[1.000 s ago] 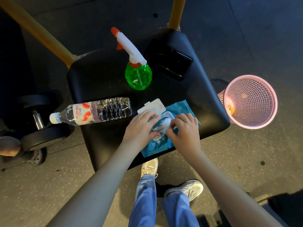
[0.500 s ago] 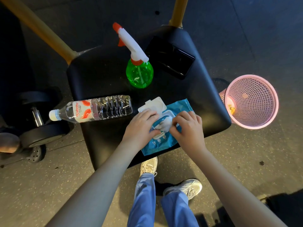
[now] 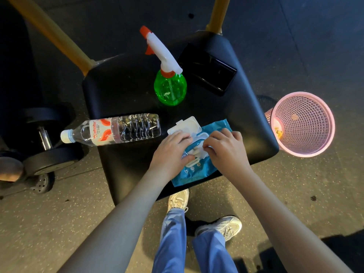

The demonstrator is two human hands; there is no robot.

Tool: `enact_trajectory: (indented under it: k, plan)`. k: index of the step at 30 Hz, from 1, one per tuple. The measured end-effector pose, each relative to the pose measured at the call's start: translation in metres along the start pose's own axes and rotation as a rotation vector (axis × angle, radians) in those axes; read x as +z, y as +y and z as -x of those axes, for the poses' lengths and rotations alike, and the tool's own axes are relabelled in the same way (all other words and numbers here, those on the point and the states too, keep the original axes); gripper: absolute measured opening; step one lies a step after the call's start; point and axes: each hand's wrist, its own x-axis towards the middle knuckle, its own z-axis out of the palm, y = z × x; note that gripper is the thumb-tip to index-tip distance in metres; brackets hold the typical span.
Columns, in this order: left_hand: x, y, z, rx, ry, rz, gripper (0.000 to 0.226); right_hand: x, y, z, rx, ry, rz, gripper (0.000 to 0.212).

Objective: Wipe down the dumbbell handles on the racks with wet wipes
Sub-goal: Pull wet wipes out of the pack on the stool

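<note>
A blue wet wipes pack (image 3: 197,173) lies on the near right part of a black padded seat (image 3: 122,91), its white lid (image 3: 185,125) flipped open. My left hand (image 3: 170,152) grips the pack at the left side of the opening, thumb below and fingers above. My right hand (image 3: 226,152) pinches the white wipe (image 3: 197,149) showing in the opening. A black dumbbell (image 3: 45,138) with a metal handle sits on the floor at the left.
On the seat stand a green spray bottle (image 3: 170,87), a lying water bottle (image 3: 118,130) and a black phone (image 3: 206,68). A pink mesh bin (image 3: 303,123) stands on the floor at the right. Yellow frame bars (image 3: 51,30) rise behind. My feet are below the seat edge.
Both hands stay on the wipes pack. My right fingertips have closed in on the wipe at the opening; my left hand has barely shifted.
</note>
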Motion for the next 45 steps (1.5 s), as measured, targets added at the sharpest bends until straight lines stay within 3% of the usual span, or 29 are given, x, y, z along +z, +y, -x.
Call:
enact_trajectory:
  k: [6,12,17,27,32,37,45]
  plan:
    - [-0.001,0.0,-0.001,0.004,0.011,0.008,0.051,0.005,0.001,0.011,0.017,0.157,-0.154,0.007]
    - [-0.003,-0.001,-0.001,-0.001,-0.011,0.013,0.053,0.003,0.003,0.027,0.012,0.199,-0.434,0.008]
    - [-0.004,-0.001,-0.002,0.012,-0.017,0.004,0.051,-0.013,-0.005,0.034,0.141,0.253,-0.67,0.018]
    - [-0.004,-0.001,-0.002,0.027,0.0,-0.01,0.051,-0.027,-0.007,0.043,0.183,0.427,-0.631,0.004]
    - [-0.002,0.001,-0.002,0.011,0.013,0.011,0.048,-0.006,0.0,0.03,0.133,0.149,-0.334,0.045]
    - [-0.001,0.002,-0.001,-0.011,0.007,0.021,0.05,-0.002,0.004,0.023,0.072,0.24,-0.248,0.005]
    - [-0.001,0.004,0.0,0.001,0.01,-0.002,0.047,-0.043,0.006,0.034,0.098,0.403,-0.314,0.01]
